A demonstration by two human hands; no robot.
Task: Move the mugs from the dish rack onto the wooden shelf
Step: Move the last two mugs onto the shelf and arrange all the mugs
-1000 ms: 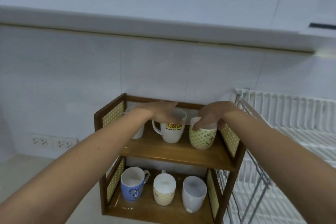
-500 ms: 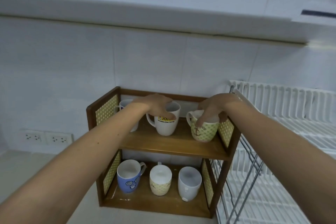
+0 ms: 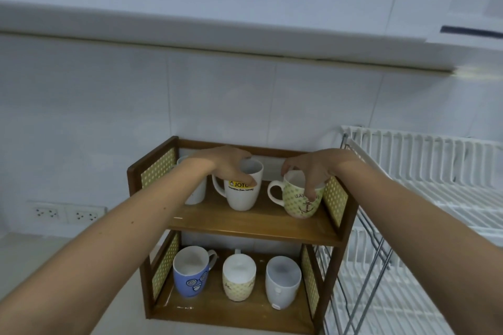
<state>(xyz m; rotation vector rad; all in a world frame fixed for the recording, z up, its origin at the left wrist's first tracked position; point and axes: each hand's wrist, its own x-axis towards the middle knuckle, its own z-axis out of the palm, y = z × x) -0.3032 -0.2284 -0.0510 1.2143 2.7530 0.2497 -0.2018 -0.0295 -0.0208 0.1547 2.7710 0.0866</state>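
Head view: on the wooden shelf's top tier, the left hand clamps the white mug by its rim at 12 o'clock, while the right hand pinches the green mug at 1 o'clock. Glazed ceramic looks rigid, slick and chippable, so rim grips suit only short set-downs.

— From where I stand, the left hand covers the near rim of the white logo mug and the end of its lettering. Can you read it?

— Only partly. And the plain white mug behind that forearm shows just a sliver.

— The right hand hides part of the patterned mug; its text is cut short too.

— The dish rack runs off the right edge, and both arms leave the bottom corners.

— The sticker on the lower grey mug is too small to make out.
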